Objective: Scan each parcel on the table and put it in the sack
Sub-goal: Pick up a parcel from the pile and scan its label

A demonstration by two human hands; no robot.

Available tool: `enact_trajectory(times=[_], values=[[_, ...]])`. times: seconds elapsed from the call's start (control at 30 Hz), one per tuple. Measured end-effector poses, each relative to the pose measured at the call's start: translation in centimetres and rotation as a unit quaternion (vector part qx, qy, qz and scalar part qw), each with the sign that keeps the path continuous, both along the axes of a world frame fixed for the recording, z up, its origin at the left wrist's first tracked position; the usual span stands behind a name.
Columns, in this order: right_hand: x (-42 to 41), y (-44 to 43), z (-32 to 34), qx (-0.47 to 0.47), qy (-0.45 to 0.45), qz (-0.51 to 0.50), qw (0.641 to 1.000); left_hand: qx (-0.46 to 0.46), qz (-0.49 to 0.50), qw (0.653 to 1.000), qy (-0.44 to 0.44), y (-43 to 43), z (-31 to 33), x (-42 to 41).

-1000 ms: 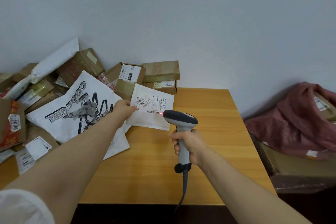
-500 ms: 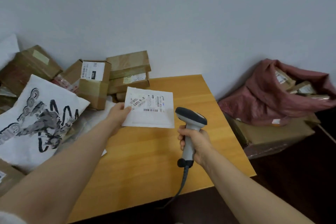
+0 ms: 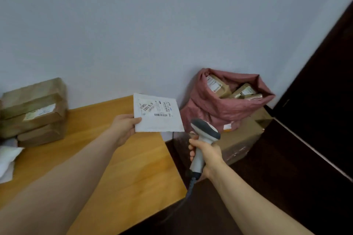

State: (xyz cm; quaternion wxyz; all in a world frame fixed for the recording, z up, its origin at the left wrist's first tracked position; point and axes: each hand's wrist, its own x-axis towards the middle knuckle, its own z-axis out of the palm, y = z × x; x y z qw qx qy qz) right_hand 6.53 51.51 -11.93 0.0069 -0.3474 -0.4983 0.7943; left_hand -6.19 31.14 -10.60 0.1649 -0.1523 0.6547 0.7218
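My left hand pinches the near left corner of a flat white parcel with a printed label, held in the air over the table's right corner. My right hand grips the handle of a grey barcode scanner, just below and right of the parcel, its cable hanging down. The open pink sack stands on the floor beyond the table's right edge, against the wall, with several brown parcels showing inside. Three stacked brown boxes sit on the wooden table at the far left.
A large cardboard box wrapped in tape lies on the floor beside the sack. A white bag shows at the left edge of the table. A dark door fills the right side. The floor is dark.
The view has swung right. My left hand has carried the white parcel right, past the table corner toward the sack. The scanner has moved right with it and points away from the label.
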Motion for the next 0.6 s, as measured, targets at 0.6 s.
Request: enact_trajectory(times=[0.6], values=[[-2.2,29.9,-0.8,-0.003,-0.016,-0.135,0.991,-0.254,-0.179,0.917,0.251,39.3,2.7,-7.9]])
